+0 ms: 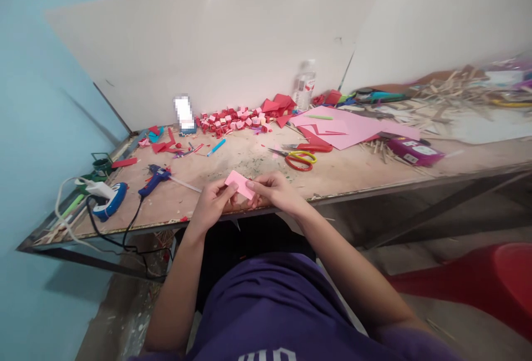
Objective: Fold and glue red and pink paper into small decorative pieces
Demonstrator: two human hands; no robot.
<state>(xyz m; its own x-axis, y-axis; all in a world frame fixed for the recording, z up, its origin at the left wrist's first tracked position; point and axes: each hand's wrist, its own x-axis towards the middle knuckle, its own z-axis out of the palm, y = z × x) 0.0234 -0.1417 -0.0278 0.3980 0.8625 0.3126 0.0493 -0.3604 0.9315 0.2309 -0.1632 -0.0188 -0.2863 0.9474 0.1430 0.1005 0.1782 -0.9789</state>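
A small pink piece of paper [240, 183] is held over the front edge of the table. My left hand [214, 200] grips its left side, thumb on top. On the right side, my right hand [272, 190] pinches the same paper between thumb and fingers. Just beyond my hands lie scissors [301, 159] with red and yellow handles, beside a red-handled tool [313, 148]. To the left, a blue glue gun [154, 179] rests on the table, its clear glue stick reaching toward my left hand.
A pile of small folded red and pink paper pieces [233, 121] lies at the back, near a phone [185, 114] and a plastic bottle [305, 85]. Pink sheets [353, 128] and a purple box [414, 151] are to the right. A blue power socket [110, 202] with cables sits left.
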